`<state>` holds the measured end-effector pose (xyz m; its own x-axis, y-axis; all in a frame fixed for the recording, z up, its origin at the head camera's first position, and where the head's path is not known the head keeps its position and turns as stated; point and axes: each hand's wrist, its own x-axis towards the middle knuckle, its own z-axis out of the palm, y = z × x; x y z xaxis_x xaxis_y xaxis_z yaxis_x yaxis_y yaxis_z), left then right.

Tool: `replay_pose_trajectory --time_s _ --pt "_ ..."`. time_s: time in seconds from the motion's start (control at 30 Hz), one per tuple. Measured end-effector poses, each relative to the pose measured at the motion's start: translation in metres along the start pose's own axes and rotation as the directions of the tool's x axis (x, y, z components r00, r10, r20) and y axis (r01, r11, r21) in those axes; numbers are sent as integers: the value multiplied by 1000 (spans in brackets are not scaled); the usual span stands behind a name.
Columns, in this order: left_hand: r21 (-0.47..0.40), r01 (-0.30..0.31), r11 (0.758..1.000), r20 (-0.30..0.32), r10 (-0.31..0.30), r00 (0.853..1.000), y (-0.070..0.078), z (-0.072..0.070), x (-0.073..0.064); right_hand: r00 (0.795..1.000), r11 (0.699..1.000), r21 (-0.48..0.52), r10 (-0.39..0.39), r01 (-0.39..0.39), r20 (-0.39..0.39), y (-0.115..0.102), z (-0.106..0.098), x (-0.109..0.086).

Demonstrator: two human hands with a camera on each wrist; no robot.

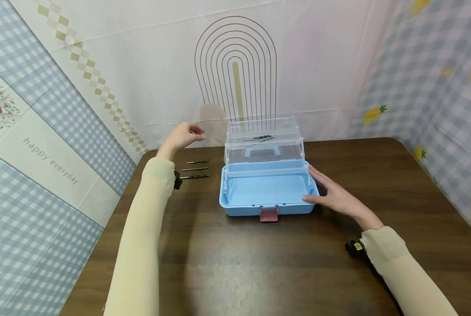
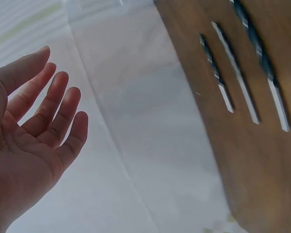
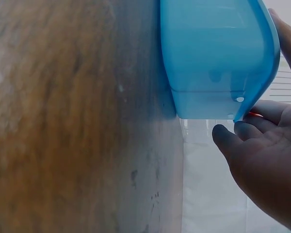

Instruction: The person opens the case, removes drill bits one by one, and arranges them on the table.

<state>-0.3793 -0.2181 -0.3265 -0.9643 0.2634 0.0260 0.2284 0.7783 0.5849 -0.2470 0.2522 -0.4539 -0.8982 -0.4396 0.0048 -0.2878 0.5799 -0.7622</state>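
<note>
My left hand (image 1: 183, 136) is raised above the left back of the table, fingers loosely bent, with nothing in it; the left wrist view shows its bare palm (image 2: 31, 155). Below it, three drill bits (image 1: 195, 169) lie side by side, dark twisted flutes and pale shanks. A light-blue plastic toolbox (image 1: 235, 211) stands with its clear tiers raised. In the upper clear tray (image 1: 232, 142) lie several drill bits (image 1: 259, 139). My right hand (image 1: 334, 195) holds the toolbox's right rim, thumb over the edge near the front and fingers farther back along the side.
A pink latch (image 1: 269, 214) hangs down at the toolbox's front. A pale-blue handle (image 1: 262, 151) shows through the clear plastic behind. The brown wooden table (image 1: 235, 267) meets a printed cloth backdrop (image 1: 160, 87) at the back and both sides.
</note>
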Motion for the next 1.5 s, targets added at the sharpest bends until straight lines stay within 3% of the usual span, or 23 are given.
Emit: replay_pose_trajectory --time_s 0.37,0.7,0.93,1.2,1.5 --pt "30 -119 992 35 118 992 51 17 28 1000 1000 4 -3 3 0 -2 1 1" --pt "-24 -162 986 96 164 982 75 37 43 1000 1000 17 -12 12 -1 0 3 3" --pt "-14 -154 988 137 154 978 83 53 51 1000 1000 10 -11 11 -5 2 4 3" --pt "23 -186 982 174 179 968 84 69 59 1000 1000 14 -8 8 -2 1 6 2" --pt "43 -155 987 184 145 972 80 81 63 1000 1000 18 -9 10 -4 2 5 2"
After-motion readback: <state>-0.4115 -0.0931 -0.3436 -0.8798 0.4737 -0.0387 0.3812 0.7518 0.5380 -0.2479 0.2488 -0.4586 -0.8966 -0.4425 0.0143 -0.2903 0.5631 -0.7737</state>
